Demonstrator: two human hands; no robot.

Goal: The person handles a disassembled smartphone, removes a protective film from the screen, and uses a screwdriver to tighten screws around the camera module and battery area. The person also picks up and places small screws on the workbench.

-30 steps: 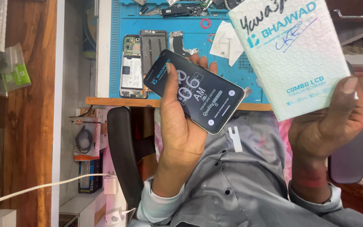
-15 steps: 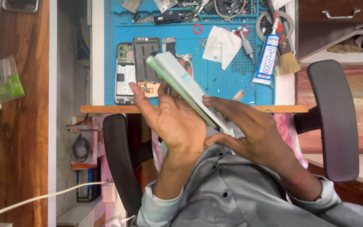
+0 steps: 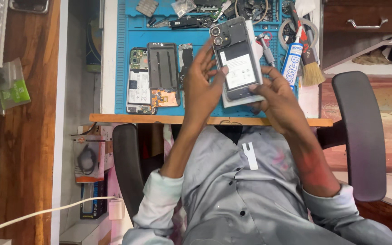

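A: Head view, left to right: an opened phone [image 3: 139, 81] and a bare frame [image 3: 163, 68] lie on the blue mat [image 3: 121, 54].

B: And the hands?

A: Left hand [image 3: 203, 84] and right hand [image 3: 275, 97] both grip a phone [image 3: 237, 56], back side up, over a white box [image 3: 246, 97], above the counter [image 3: 159, 119]. Looks like inspection; setting it down needs space.

B: Obstacles?

A: Glue tube [image 3: 292, 56] and brush [image 3: 311, 68] crowd the right.

A blue work mat [image 3: 123, 68] covers the table, which has a wooden edge [image 3: 159, 119]. A black chair [image 3: 361, 136] stands close to it. Brown wooden boards [image 3: 28, 149] fill one side. A wooden drawer with a metal handle [image 3: 366, 23] sits in the corner.
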